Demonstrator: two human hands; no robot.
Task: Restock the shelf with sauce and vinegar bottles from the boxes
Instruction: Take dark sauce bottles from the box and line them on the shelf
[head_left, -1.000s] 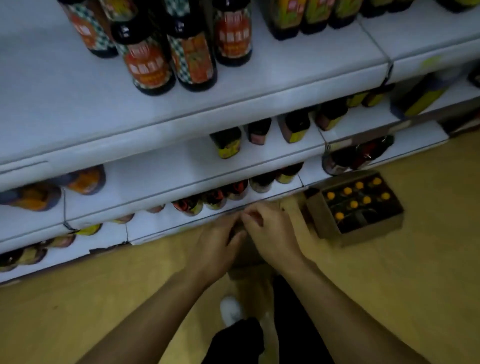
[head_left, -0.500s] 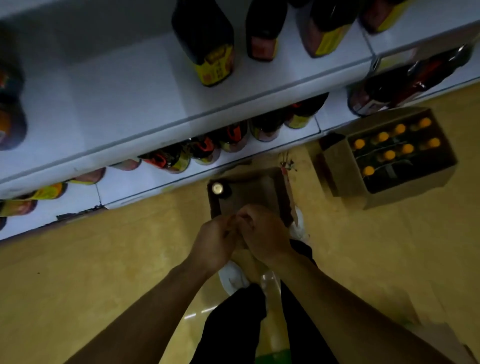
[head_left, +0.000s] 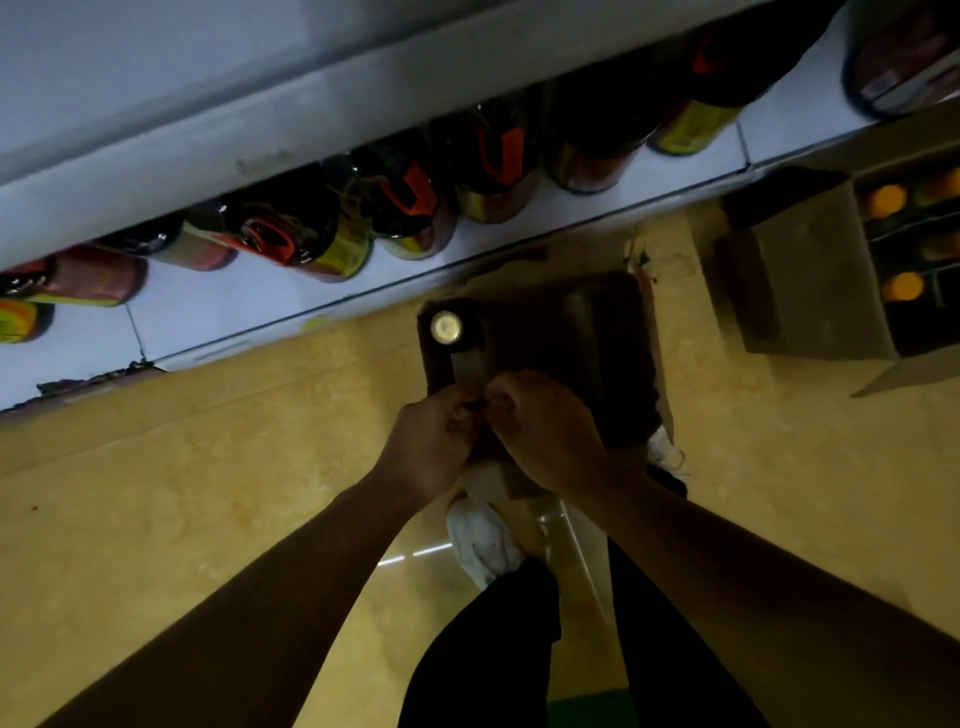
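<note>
A brown cardboard box (head_left: 566, 332) stands open on the floor between my feet, in front of the lowest shelf (head_left: 244, 312). One dark bottle with a shiny round cap (head_left: 447, 327) stands in its far left corner. A grey cardboard strip (head_left: 470, 364) runs from that bottle toward me. My left hand (head_left: 431, 447) and my right hand (head_left: 550, 431) meet over the box's near left part, fingers curled, pinching the strip's near end. What lies under the hands is hidden.
Dark sauce bottles with red and yellow labels (head_left: 395, 208) line the lowest shelf. A second open box (head_left: 810, 291) at the right holds several orange-capped bottles (head_left: 888, 200). My white shoes (head_left: 483, 540) stand on the yellow floor beside the near box.
The view has tilted down and closer, from the upper shelves to the floor box. Both hands stay pressed together over the box's near edge.
</note>
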